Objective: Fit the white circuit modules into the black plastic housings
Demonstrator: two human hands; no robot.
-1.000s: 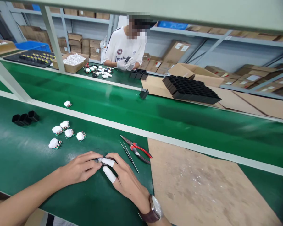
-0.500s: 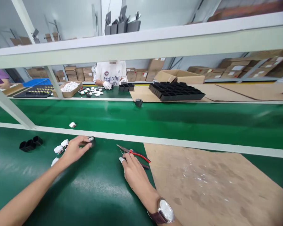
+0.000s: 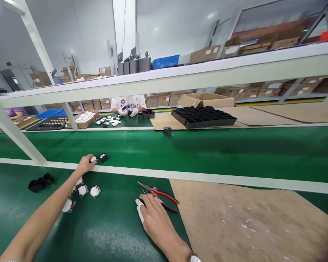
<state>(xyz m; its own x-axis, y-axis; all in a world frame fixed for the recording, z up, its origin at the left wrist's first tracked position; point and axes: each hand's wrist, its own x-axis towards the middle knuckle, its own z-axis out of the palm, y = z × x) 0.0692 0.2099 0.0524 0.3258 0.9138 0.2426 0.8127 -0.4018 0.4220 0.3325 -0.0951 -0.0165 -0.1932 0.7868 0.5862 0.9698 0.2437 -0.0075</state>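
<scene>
My left hand (image 3: 85, 165) reaches over the white rail to the green belt, fingers closed on a small white-topped circuit module (image 3: 93, 159). Just right of it on the belt sits a black plastic housing (image 3: 103, 157) with something white in its opening. Near my left forearm, several more white-topped modules (image 3: 82, 190) lie on the bench. My right hand (image 3: 154, 213), with white finger cots, rests low beside red-and-black-handled pliers (image 3: 164, 195). Two thin metal tips, apparently tweezers (image 3: 144, 190), stick out from its curled fingers; the rest of that tool is hidden.
Black housings (image 3: 40, 182) stand at the left of the bench. A cardboard sheet (image 3: 235, 218) covers the right side. The white rail (image 3: 207, 177) separates bench and belt. Across the belt, a gloved person (image 3: 129, 105) works near black trays (image 3: 203, 118). Another black part (image 3: 167, 131) sits on the belt's far side.
My left hand has let go of the black housing, now on the belt, and moved left and forward onto a module there. My right hand stays by the pliers. The view has tilted up.
</scene>
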